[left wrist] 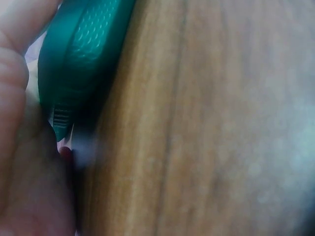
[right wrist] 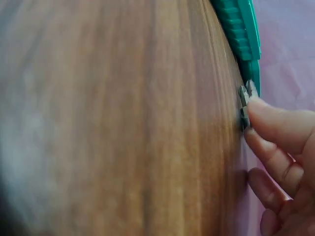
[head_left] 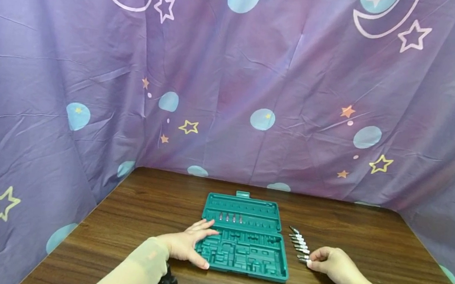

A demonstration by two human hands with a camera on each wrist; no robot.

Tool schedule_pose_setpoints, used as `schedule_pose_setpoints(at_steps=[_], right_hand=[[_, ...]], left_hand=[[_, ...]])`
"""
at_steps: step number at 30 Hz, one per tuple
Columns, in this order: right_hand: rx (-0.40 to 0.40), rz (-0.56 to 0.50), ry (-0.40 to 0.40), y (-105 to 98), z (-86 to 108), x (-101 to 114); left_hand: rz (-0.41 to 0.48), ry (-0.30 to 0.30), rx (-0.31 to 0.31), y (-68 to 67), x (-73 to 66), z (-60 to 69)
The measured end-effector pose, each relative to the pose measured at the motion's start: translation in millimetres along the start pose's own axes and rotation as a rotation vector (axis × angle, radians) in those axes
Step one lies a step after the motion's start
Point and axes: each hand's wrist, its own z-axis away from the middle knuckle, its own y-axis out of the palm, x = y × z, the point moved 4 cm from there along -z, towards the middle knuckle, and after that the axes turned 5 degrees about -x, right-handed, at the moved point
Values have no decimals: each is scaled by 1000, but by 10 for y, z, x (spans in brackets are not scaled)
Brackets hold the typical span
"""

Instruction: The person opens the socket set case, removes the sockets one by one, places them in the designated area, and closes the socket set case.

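Observation:
A green tool case point(head_left: 265, 276) lies unfolded on the table, its moulded compartments facing up. At its left side my left hand point(head_left: 187, 243) spreads its fingers, with the thumb at the front edge and the other fingers over the left rim. Several small pinkish screwdriver bits point(head_left: 227, 217) sit in a row in the case's far half. To the right of the case, several silver bits point(head_left: 299, 242) lie in a slanting row on the wood. My right hand point(head_left: 335, 266) pinches the end of the nearest silver bit point(head_left: 302, 258) between thumb and forefinger.
The brown wooden table point(head_left: 155, 194) extends on every side of the case. A purple curtain point(head_left: 211, 135) with stars and moons hangs behind the table and along both sides. A latch tab point(head_left: 243, 194) sticks out from the case's far edge.

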Motion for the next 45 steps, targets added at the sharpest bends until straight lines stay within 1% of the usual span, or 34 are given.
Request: schedule_pose_setpoints(at_steps=[5, 9, 14, 17, 24, 32, 40, 45], right_hand=[[-17, 19, 21, 18, -26, -14], [-21, 13, 11, 31, -29, 10], [-34, 7, 24, 45, -42, 26], [-44, 10, 17, 52, -50, 29], [-70, 9, 57, 70, -65, 6], [-71, 3, 74, 67, -63, 7], [-64, 4, 55, 50, -53, 28], [-59, -7, 72, 49, -55, 18]], left_hand=[[0, -4, 2, -4, 3, 11], [0, -4, 5, -3, 10, 8], [4, -6, 4, -2, 10, 3], [6, -9, 4, -5, 5, 2], [20, -7, 17, -8, 1, -4], [16, -3, 12, -6, -1, -3], [10, -2, 10, -9, 14, 0], [10, -6, 8, -6, 27, -5]])
